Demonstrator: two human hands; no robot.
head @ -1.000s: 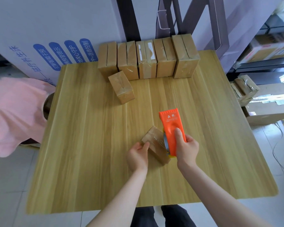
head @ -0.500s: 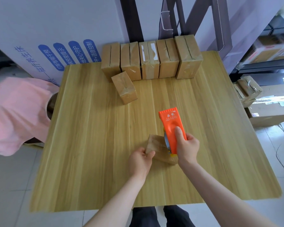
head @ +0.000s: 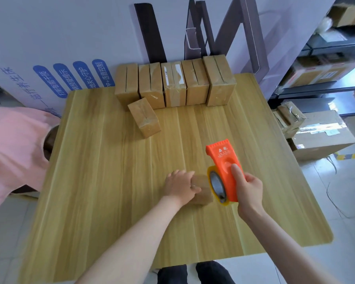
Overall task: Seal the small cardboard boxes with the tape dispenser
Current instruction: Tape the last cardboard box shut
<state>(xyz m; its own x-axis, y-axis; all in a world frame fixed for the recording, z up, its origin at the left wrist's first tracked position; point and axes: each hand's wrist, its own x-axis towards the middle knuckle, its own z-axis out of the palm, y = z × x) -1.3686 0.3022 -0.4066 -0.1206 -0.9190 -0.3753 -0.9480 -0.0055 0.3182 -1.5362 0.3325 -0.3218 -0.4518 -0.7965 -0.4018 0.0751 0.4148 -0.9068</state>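
Head view looks down on a light wooden table (head: 111, 181). Near its front middle the left hand (head: 180, 187) lies over a small brown cardboard box (head: 203, 194), fingers curled over the top and gripping it against the wood. The right hand (head: 249, 191) is wrapped round the handle of an orange plastic tape dispenser (head: 223, 158), with one digit stretched along its flat side. The dispenser stands on edge just right of the box, its roll of clear tape (head: 216, 185) close against the box's right end and its toothed nose pointing toward the far side of the table. Whether a strip already joins roll and box cannot be made out. The step looks like laying or finishing a strip on this box. To do it well, the left hand should bear straight down so the light box cannot slide or tip when the tape pulls. The dispenser should travel in one straight line along the flap seam, held low so the tape lands flat without wrinkles. A short overhang down each end would likely hold better than stopping at the edge, and a quick twist onto the teeth should cut it cleanly. At the far edge a row of five tan cardboard boxes (head: 172, 85) stands side by side, with one loose tan box (head: 145, 117) lying just in front.
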